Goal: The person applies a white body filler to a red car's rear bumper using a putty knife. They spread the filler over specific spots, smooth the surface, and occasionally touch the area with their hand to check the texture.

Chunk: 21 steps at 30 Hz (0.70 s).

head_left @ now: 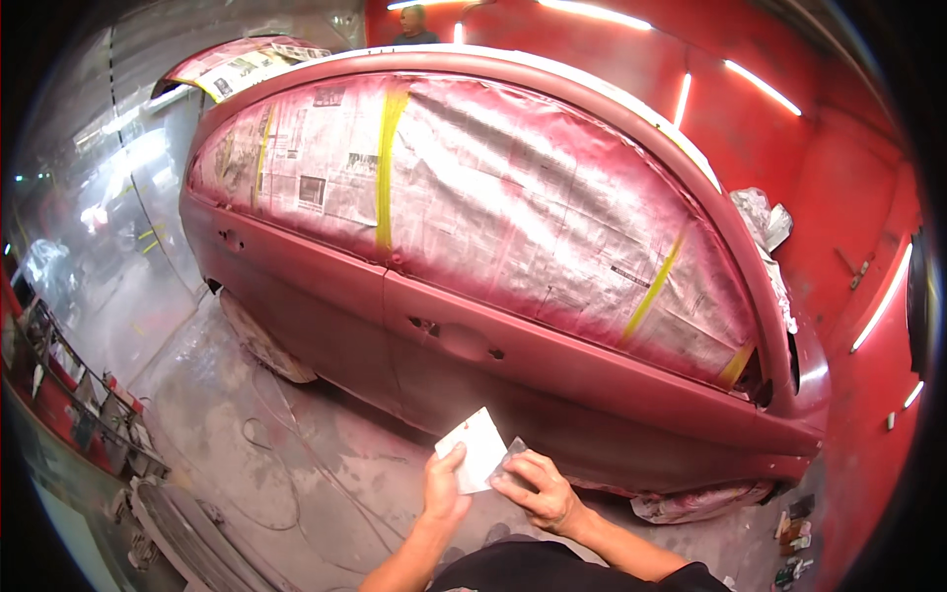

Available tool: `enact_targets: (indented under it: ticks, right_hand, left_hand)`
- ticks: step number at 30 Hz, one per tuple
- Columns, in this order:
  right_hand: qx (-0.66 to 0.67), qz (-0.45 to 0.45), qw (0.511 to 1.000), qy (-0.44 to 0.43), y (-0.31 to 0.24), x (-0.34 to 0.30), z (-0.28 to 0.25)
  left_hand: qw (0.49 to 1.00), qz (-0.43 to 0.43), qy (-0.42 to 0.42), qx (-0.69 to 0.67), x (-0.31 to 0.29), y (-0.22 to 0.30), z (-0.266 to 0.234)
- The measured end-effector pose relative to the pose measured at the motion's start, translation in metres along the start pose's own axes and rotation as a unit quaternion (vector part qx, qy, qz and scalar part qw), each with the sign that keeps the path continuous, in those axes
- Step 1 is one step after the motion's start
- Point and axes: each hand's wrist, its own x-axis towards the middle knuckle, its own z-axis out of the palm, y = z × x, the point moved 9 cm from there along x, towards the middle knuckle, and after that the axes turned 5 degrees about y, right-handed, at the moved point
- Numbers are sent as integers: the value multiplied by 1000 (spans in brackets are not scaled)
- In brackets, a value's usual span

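Observation:
My left hand (pixel 447 483) grips a flat white rectangular board (pixel 477 446) by its left edge, the thumb lying on its face. A small brownish mark shows near the board's top. Between the fingers of my right hand (pixel 541 490) is a thin grey spreader-like piece (pixel 516 450), held against or very close to the board's right edge; whether they touch I cannot tell. Both hands are in front of a car body (pixel 473 370) in dull reddish primer. Its windows are covered with paint-dusted newspaper (pixel 533 207) and yellow masking tape (pixel 391 163).
Covered wheels (pixel 261 340) stand on the dusty floor (pixel 345 444), where a thin hose (pixel 340 483) loops. Car parts (pixel 187 528) lie at lower left beside a cluttered rack (pixel 74 360). Small items (pixel 794 533) sit at lower right. Another person (pixel 416 25) stands beyond the car.

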Motion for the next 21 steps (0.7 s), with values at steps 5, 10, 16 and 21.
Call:
enact_targets:
  ticks: [5, 10, 16, 21]
  right_hand:
    - [-39, 38, 998, -39, 38, -11, -4]
    - [-39, 109, 993, -3, 74, -19, -10]
    - [-142, 7, 990, -18, 45, 40, 10]
    - [-146, 32, 986, -71, 43, 33, 66]
  left_hand:
    - [999, 24, -5, 23, 3, 16, 16]
    - [976, 178, -74, 105, -4, 66, 60]
    - [930, 262, -55, 253, 20, 54, 45]
    - [931, 264, -25, 252, 40, 83, 21]
